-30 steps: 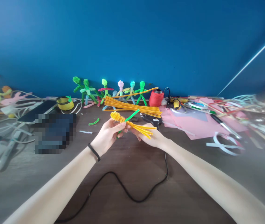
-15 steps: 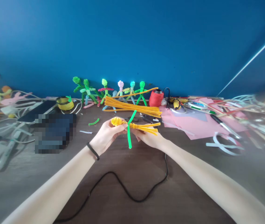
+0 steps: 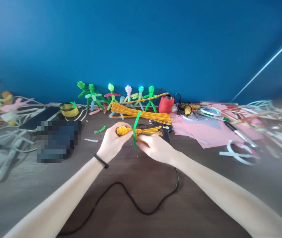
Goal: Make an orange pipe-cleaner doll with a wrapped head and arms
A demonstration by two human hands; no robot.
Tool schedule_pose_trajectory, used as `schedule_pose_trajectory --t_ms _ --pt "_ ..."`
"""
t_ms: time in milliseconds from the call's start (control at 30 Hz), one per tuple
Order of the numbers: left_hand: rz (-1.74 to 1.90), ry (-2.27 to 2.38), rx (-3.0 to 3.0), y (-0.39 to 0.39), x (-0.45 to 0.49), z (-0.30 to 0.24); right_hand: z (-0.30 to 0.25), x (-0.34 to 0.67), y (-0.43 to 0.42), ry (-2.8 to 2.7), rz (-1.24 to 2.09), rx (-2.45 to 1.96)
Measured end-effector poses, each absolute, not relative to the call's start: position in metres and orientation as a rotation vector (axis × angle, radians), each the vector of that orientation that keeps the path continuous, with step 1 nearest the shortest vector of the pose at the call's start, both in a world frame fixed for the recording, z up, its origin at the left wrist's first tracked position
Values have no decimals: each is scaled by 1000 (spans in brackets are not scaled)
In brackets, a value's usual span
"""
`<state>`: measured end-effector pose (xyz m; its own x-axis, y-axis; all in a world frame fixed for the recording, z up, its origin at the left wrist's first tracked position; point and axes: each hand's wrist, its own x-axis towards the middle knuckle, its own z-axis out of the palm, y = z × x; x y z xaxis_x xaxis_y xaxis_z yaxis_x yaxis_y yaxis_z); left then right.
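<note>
My left hand [image 3: 114, 138] is closed on the coiled end of an orange pipe cleaner figure [image 3: 123, 131], whose straight strands point right. A green pipe cleaner [image 3: 135, 140] crosses the figure just beside my left fingertips, its ends sticking up and down. My right hand [image 3: 153, 147] is closed around the strands from below and the front, thumb and fingers bent; its fingertips are partly hidden. Behind both hands lies a bundle of orange pipe cleaners [image 3: 141, 114].
Several pipe cleaner figures [image 3: 111, 96] lean along the blue wall. A red spool [image 3: 166, 104] stands by them. Pink paper [image 3: 210, 134] lies to the right, a dark blurred-out object [image 3: 59, 140] to the left. A black glue gun [image 3: 166, 132] and its cord [image 3: 141, 210] lie on the table.
The figure and green pipe cleaner have shifted slightly left and up. My right hand has moved from beneath the strands to their near side, uncovering the glue gun.
</note>
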<state>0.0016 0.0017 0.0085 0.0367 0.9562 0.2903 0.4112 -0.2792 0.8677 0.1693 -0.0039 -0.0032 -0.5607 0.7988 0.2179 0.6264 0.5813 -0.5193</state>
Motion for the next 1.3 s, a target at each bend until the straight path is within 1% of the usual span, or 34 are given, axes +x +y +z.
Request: schedule_pose_trajectory --t_ms 167,367,633,767,1000,1200,1300 --pt "1078 1459 1985 2 -3 10 4 171 -4 -2415 382 -1158" --pt "939 1320 2039 2 -5 9 10 180 1 -2428 107 -1174" --pt "794 1294 2035 0 -3 14 12 188 8 -2335 236 -1046" --pt "800 1245 1930 -1 -1 16 13 193 15 -2277 465 -1023" --pt "790 1057 1625 -6 2 19 14 206 24 -2195 1163 -977" --pt "822 907 1461 -9 3 17 7 206 26 -2067 1614 -953" --pt "842 853 1363 -11 4 17 1 205 26 -1993 1740 -894"
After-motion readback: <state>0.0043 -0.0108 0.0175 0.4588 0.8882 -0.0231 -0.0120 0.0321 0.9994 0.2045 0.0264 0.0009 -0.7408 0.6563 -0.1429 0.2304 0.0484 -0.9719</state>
